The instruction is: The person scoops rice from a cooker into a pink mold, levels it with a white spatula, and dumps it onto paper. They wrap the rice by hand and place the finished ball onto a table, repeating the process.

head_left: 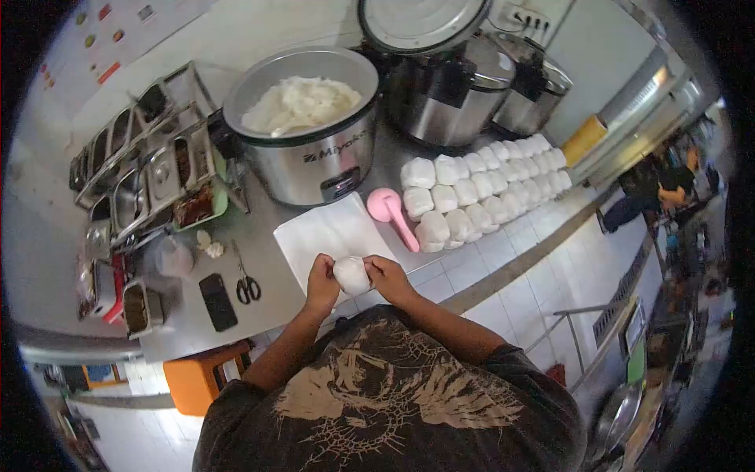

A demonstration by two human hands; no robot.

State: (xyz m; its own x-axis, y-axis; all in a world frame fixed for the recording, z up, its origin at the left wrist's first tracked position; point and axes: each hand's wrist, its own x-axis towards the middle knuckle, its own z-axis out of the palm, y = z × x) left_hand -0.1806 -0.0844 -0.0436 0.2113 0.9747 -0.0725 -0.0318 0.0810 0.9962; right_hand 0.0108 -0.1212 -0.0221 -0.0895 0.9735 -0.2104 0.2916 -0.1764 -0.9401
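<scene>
Between my left hand (321, 282) and my right hand (388, 278) is a rounded white paper-wrapped bundle (351, 275), gripped from both sides near the table's front edge. Its contents are hidden. A stack of white paper sheets (326, 228) lies flat just beyond it. To the right of the paper rests a pink scoop (385, 206), its handle pointing towards me. Several rows of similar white wrapped bundles (480, 189) stand along the right of the table. Behind the paper, an open rice cooker (271, 161) holds a mound of white rice (307, 104).
Metal trays of food (161, 173) stand at the left in a rack. Nearer lie scissors (247, 289) and a black phone (217, 301). More cookers (456, 98) line the back. An orange stool (193, 385) sits below the table; another person (649, 189) is at far right.
</scene>
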